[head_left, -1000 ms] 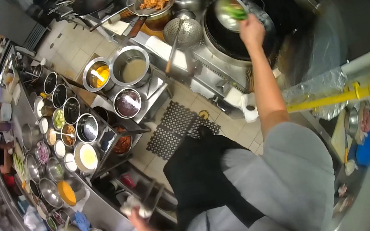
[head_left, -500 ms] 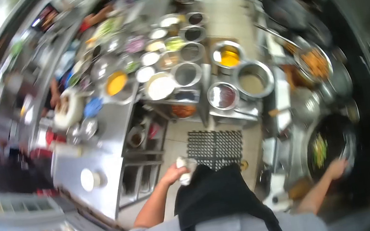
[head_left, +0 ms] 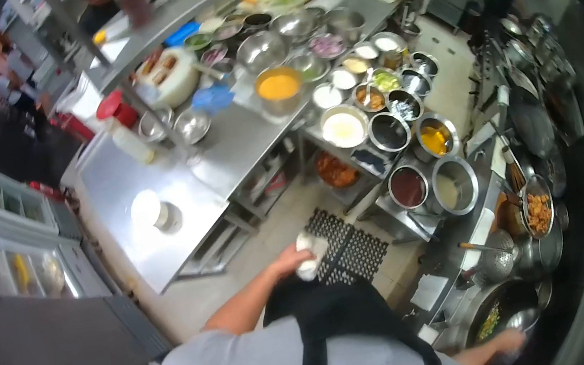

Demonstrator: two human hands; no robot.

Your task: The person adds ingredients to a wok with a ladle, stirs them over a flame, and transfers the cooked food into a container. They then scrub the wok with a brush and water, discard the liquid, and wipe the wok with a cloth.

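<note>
My left hand (head_left: pixel 292 261) is wrapped round a white cloth (head_left: pixel 310 256) in front of the black apron (head_left: pixel 330 309). At the lower right, my right hand (head_left: pixel 509 341) is closed on the handle end of a metal ladle (head_left: pixel 523 320), whose bowl is over the wok. Inside the dark wok (head_left: pixel 504 299) lies a small heap of chopped green and yellowish food (head_left: pixel 489 321). Just left of the wok, a white square sheet (head_left: pixel 429 291) rests on the stove edge.
Metal pots and bowls of sauces (head_left: pixel 408 187) stand on the middle stand. A steel counter (head_left: pixel 110 214) with a white container (head_left: pixel 148 208) is at left. A perforated black mat (head_left: pixel 350 246) covers some floor. Strainers (head_left: pixel 495 264) lie by the stove. Several people are farther off.
The view has turned left, so the counter and fridge show more fully and the wok sits lower right. My left hand still holds the cloth, and my right hand remains at the wok.
</note>
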